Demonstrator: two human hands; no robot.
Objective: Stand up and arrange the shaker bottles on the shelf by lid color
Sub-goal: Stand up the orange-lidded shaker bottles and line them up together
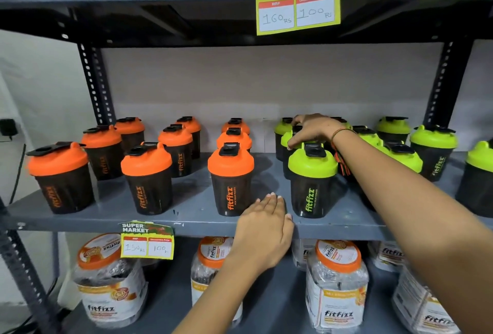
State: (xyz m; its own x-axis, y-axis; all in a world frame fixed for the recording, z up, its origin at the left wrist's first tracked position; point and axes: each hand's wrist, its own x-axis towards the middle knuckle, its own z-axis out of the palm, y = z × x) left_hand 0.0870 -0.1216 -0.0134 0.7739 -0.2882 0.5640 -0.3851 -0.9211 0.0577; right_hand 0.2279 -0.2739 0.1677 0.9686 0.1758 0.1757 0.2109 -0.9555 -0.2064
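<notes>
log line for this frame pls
right hand on green-lid bottles | left hand flat at shelf edge, empty | orange-lid bottles left, upright

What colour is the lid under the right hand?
Lime green lid, head view.

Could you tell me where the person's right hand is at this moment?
In the head view, the right hand reaches right of centre, resting on the green-lidded bottles behind the front one.
</notes>
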